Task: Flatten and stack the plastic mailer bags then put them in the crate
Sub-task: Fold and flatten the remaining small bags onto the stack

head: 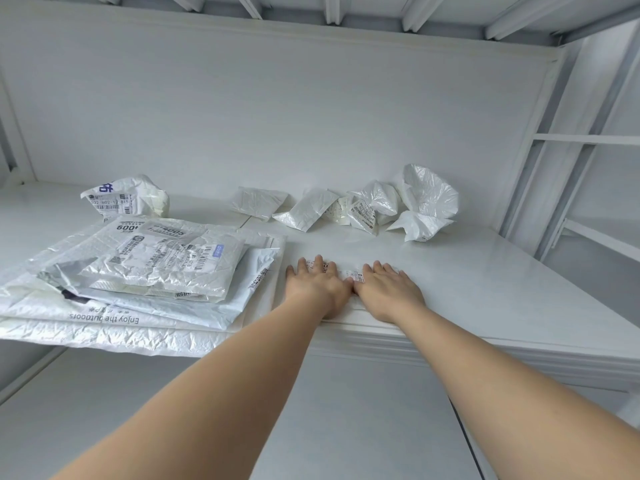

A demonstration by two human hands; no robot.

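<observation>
With both palms down side by side on the white counter (485,271), looks like mid-flatten on a small white plastic mailer bag (349,273) with a printed label strip. Left hand (317,284) and right hand (388,289) touching at the thumbs, fingers (323,266) spread flat and pressing, not pinching anything. Mostly hidden under the hands, so hard to say how smooth the bag is yet; only bits of label peeking out between and just past the fingertips.

Just left of the left hand: stack of flattened white and silvery mailer bags (145,271), biggest at the bottom, smaller on top, front edge hanging off the counter. Probably parked that close so each pressed bag slides straight over.

Well beyond the fingertips, against the back wall: row of crumpled white plastic bags (363,206), not yet done. One more scrunched white mailer with blue print (128,197) sitting behind the stack.

No crate anywhere in view, so guessing that part comes much later. Roughly halfway through the flattening, at a guess.
</observation>
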